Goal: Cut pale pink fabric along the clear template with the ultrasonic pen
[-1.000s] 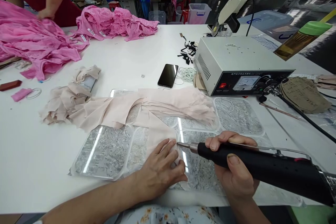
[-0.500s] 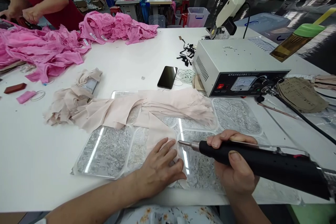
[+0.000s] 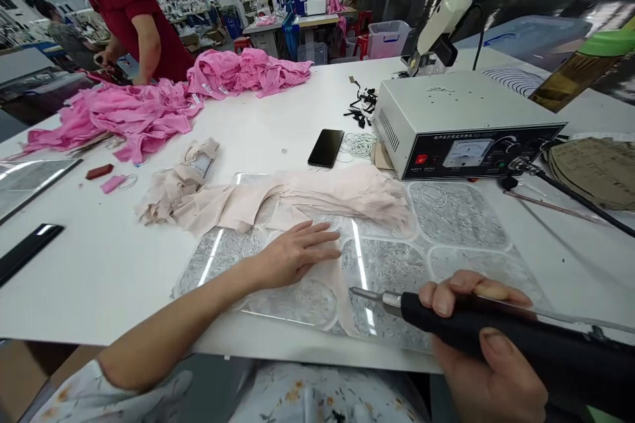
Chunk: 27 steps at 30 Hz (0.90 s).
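Note:
My left hand (image 3: pixel 297 253) lies flat with fingers stretched out over a pale beige fabric strip (image 3: pixel 333 277). That strip runs toward the table's near edge on a clear plastic sheet with grey speckled panels (image 3: pixel 387 258). In my right hand (image 3: pixel 489 337) is a black handheld ultrasonic cutter (image 3: pixel 446 317), thumb and fingers wrapped around its body. Its pointed metal tip sits just right of the strip; whether it touches the sheet I cannot tell. Beyond my left hand, a stack of beige fabric pieces (image 3: pixel 342 195) spreads across the sheet, with a crumpled beige bundle (image 3: pixel 171 185) at its left.
A control box (image 3: pixel 461 112) with a cable stands back right. A phone (image 3: pixel 326 147), pale cord (image 3: pixel 358 145) and black scraps (image 3: pixel 362 106) lie left of it. Pink garments (image 3: pixel 133 109) are heaped far left, near a person in red. A bottle (image 3: pixel 570 73) stands far right.
My left hand has slid away from me along the strip, its fingers now straighter. The cutter's tip has come a little closer to me. The view has turned slightly left and up.

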Tool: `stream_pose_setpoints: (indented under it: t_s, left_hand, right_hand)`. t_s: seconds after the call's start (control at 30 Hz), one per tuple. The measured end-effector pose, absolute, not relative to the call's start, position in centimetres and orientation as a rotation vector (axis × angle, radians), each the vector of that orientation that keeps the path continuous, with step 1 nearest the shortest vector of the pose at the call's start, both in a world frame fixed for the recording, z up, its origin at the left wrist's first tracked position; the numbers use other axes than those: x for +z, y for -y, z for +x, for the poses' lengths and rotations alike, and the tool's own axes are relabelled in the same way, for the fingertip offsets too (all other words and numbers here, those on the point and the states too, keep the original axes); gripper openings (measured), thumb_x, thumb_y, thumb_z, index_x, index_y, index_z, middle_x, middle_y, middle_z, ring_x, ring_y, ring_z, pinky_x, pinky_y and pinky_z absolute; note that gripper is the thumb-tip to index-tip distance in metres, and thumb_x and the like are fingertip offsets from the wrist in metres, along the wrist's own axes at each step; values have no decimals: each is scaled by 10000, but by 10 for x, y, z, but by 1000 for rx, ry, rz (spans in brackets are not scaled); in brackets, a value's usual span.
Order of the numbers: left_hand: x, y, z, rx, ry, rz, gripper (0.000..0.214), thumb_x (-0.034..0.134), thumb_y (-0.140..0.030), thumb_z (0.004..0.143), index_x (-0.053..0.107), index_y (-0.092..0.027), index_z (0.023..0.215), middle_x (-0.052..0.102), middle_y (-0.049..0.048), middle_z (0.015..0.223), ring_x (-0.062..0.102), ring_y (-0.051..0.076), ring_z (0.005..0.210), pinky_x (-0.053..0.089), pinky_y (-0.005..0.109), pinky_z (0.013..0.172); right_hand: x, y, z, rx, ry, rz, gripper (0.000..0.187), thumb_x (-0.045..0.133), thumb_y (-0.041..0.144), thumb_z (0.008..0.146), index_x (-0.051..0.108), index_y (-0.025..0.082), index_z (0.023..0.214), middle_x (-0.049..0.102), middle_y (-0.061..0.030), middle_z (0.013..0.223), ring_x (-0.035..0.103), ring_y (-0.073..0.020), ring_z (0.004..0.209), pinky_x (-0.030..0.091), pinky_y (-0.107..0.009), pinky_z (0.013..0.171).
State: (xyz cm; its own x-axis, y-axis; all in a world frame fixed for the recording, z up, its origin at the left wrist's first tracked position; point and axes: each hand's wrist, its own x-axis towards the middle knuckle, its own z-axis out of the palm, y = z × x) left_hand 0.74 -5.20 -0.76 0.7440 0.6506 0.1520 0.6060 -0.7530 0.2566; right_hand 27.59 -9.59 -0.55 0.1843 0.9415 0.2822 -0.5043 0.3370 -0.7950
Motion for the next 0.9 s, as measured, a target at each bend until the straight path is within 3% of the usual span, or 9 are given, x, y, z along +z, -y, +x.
stream_pose_setpoints:
  t_s: [0.13,0.27,0.43,0.53,0.7,0.8,0.9]
  left_hand:
    - [-8,42,7,188,-978,2727,350,473,-91,966,584,-207,1277,557,80,1392,477,269,1337,365,536,1114]
    - [-3,37,12,195,-1088,2683,273,486,-106,965,634,-161,1188,662,103,1210,596,236,1157,443,417,1014]
    - [7,27,25,75,-1275,2575,102,616,-198,892,675,-149,826,691,72,888,636,206,852,472,332,842]
    - [9,22,30,20,-1510,2413,186,610,-192,857,619,-145,678,636,34,660,608,178,650,473,284,675]
    - [13,32,33,12,-1764,2119,268,520,-285,908,631,-143,710,602,2,550,564,133,466,431,221,495]
    - [19,49,30,5,-1761,2089,319,478,-378,945,646,-155,791,626,7,595,598,145,506,439,220,496]
    - [21,67,25,16,-1747,2172,208,540,-326,908,642,-163,986,678,75,944,654,184,714,480,256,613]
  right_hand:
    - [-10,103,275,1127,961,-616,161,674,302,795,615,223,923,560,-7,830,578,-119,613,559,-353,625]
    - [-13,105,283,1112,905,-643,164,669,291,783,625,219,924,567,-11,871,585,-120,639,571,-352,641]
    - [-14,107,293,1124,893,-648,171,691,299,761,636,225,905,571,-3,842,559,-116,629,565,-345,637]
    - [-19,106,301,1127,890,-674,166,685,289,751,633,226,896,566,-6,856,560,-125,659,569,-366,682]
    - [-28,99,312,1114,865,-725,187,696,301,722,612,205,858,539,-10,844,566,-139,675,572,-375,691]
    - [-29,96,310,1085,856,-710,199,695,285,720,605,207,879,558,-10,889,572,-129,654,569,-379,677]
    - [-29,95,302,1059,844,-672,194,686,267,719,611,203,887,568,-3,880,574,-121,638,562,-365,651]
